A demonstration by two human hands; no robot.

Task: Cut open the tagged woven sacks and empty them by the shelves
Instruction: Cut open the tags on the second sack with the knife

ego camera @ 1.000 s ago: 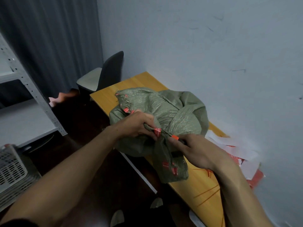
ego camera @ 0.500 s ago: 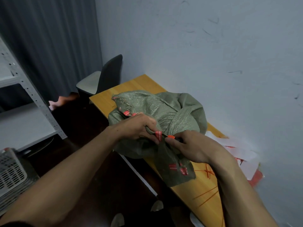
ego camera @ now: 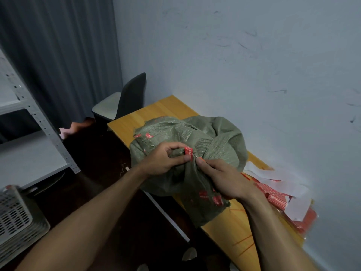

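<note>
At the far left a white slatted basket (ego camera: 15,218) is sitting on the floor. The pale metal shelving (ego camera: 39,122) is standing just behind it, which looks near enough to serve for the emptying. A dark chair (ego camera: 125,100) is standing off the table's far corner.

The green woven sack (ego camera: 220,137) is lying slumped across the middle of the wooden table (ego camera: 162,110), bulging over its front edge. Its loose mouth is hanging down past that edge between the two forearms.

The left hand (ego camera: 166,161) is pinching the gathered neck between thumb and fingers, right beside the red tag (ego camera: 188,151). It is probably pulling the bunch taut so the tie stands proud for cutting. The right hand (ego camera: 224,178) is meeting it from the other side, curled round a small cutter (ego camera: 197,157) that is mostly hidden. Only an orange bit and a slim metal tip are showing, touching the neck just beside the tag. So the sack is lying directly under and between both hands.

Red packets and white papers (ego camera: 277,194) are lying heaped at the table's right end, against the wall.
</note>
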